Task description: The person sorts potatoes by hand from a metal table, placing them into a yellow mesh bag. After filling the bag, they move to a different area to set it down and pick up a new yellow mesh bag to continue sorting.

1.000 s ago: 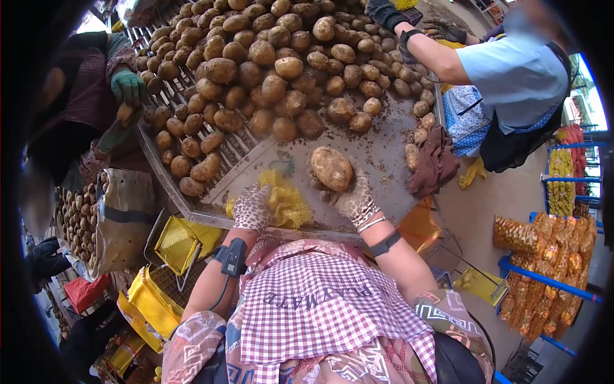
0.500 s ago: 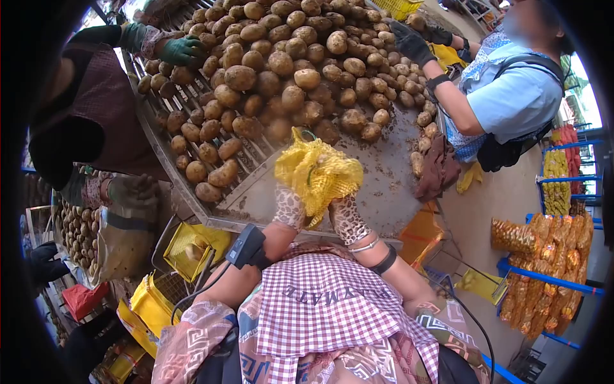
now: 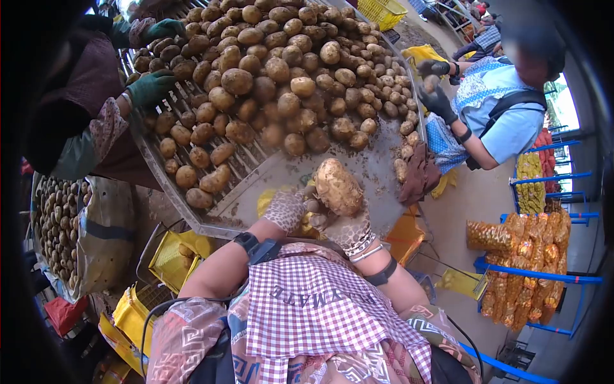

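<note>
Over the near edge of the metal sorting table (image 3: 249, 189), my right hand (image 3: 348, 232), in a leopard-print glove, is wrapped round the lower side of a large potato (image 3: 338, 186). My left hand (image 3: 286, 210), gloved alike, is closed just left of the potato, with its fingers near my right hand. Yellow mesh (image 3: 266, 201) shows behind and below the left hand; most of it is hidden, and I cannot make out how the hand grips it. A big pile of potatoes (image 3: 279, 69) lies beyond on the slatted table top.
At the left, a co-worker's green-gloved hand (image 3: 151, 88) reaches to the pile. Another co-worker (image 3: 505, 112) at the right holds a potato in dark gloves. A brown cloth (image 3: 419, 174) lies at the table's right edge. Yellow baskets (image 3: 173, 261) stand below left; filled mesh sacks (image 3: 527, 256) stand right.
The yellow mesh has dropped from in front of both hands to behind the left one. A large potato is now in my right hand. The green-gloved co-worker's lower hand has moved up to the pile.
</note>
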{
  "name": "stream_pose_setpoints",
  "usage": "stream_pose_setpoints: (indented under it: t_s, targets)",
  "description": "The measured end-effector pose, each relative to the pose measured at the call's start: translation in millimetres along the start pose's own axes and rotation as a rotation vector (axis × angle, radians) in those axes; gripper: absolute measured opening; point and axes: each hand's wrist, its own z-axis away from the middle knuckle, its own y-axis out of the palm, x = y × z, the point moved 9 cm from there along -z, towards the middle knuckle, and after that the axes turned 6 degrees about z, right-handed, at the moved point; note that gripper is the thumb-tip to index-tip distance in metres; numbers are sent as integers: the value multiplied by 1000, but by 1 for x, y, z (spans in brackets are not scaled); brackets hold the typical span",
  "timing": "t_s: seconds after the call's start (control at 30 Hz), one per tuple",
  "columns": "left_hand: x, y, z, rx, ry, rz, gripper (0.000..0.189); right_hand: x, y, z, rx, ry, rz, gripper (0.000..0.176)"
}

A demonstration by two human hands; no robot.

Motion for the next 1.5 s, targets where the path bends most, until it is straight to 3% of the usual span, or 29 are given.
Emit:
stream_pose_setpoints:
  t_s: [0.07, 0.13, 0.2, 0.27, 0.3, 0.37, 0.4, 0.47, 0.5, 0.53, 0.6, 0.63, 0.67, 0.73, 0.77, 0.8, 0.83, 0.9, 0.93, 1.0, 1.03, 1.1, 1.17, 1.23, 1.27, 1.33, 1.37, 1.4, 1.5]
  targets:
    - [-32, -48, 10, 63, 60, 138, 49, 22, -41, 3, -346, -273, 104, 69]
    - [-40, -69, 25, 130, 94, 266, 51, 19, -20, -2, -278, -196, 137, 68]
    - [-11, -107, 54, -228, -49, -18, 48, 12, -10, -12, -207, -77, 147, 67]
    - [-3, -136, 88, -288, -174, -150, 53, 28, -19, -24, -343, -202, 324, 66]
    - [1, -155, 107, -456, -186, 48, 54, 15, -18, -39, -331, -155, 321, 66]
    - [20, -165, 138, -738, -152, 605, 62, 28, -16, -46, -545, -398, 708, 68]
    - [23, -162, 146, -759, -176, 603, 62, 12, -3, -54, -536, -368, 713, 68]
    - [38, -119, 150, -720, -181, 1880, 69, -47, 59, -81, -120, -124, 1572, 69]
    - [39, -108, 156, -678, -62, 2133, 71, -70, 62, -89, 108, -44, 1878, 61]
    - [49, -96, 173, -702, -64, 2139, 71, -76, 64, -93, 123, -24, 1879, 61]
    - [84, -66, 224, -918, -123, 2326, 63, -99, 81, -103, 364, -162, 2553, 54]
    - [108, -54, 258, -1109, -117, 2285, 58, -94, 73, -110, 353, -264, 2573, 52]
    - [129, -37, 297, -1300, -119, 2231, 54, -88, 57, -117, 305, -222, 2611, 50]
    - [181, -14, 394, -1598, -489, 1671, 46, -83, 25, -117, 330, -153, 2754, 48]
    - [203, -1, 431, -1676, -579, 1536, 44, -84, 20, -115, 370, -135, 2741, 48]
    - [215, 6, 457, -1739, -664, 1400, 41, -87, 2, -110, 432, 92, 2910, 47]
    - [214, 1, 465, -1756, -675, 1396, 41, -83, -15, -102, 488, 333, 3067, 46]
    - [206, -14, 474, -1632, -892, 1065, 47, -52, -39, -84, 478, 442, 3070, 45]
    - [209, -6, 477, -1634, -887, 1072, 47, -41, -50, -78, 438, 547, 3079, 44]
    - [222, 5, 464, -1320, -1072, 788, 48, -20, -61, -65, 360, 661, 3040, 43]
    - [227, 5, 456, -1301, -1073, 770, 47, -1, -65, -54, 263, 763, 2987, 43]
    - [225, 6, 446, -1338, -1003, 776, 42, 5, -61, -46, 224, 769, 2927, 43]
    - [211, -10, 427, -1337, -917, 766, 33, 2, -64, -44, 367, 912, 2818, 45]
    - [205, -22, 401, -1339, -819, 837, 24, 1, -50, -57, 307, 958, 2456, 46]
    - [199, -36, 387, -1300, -762, 790, 21, 22, -29, -79, 141, 569, 2532, 44]
    - [158, -78, 328, -1162, -687, 1050, 18, 67, 23, -102, -258, -184, 2717, 43]
    - [138, -103, 299, -1072, -661, 899, 18, 84, 40, -107, -388, -351, 2663, 44]
    - [125, -118, 268, -1075, -472, 775, 19, 103, 42, -109, -608, -492, 2710, 50]
    - [76, -146, 180, -817, -233, 626, 25, 136, 6, -134, -793, -396, 2684, 69]
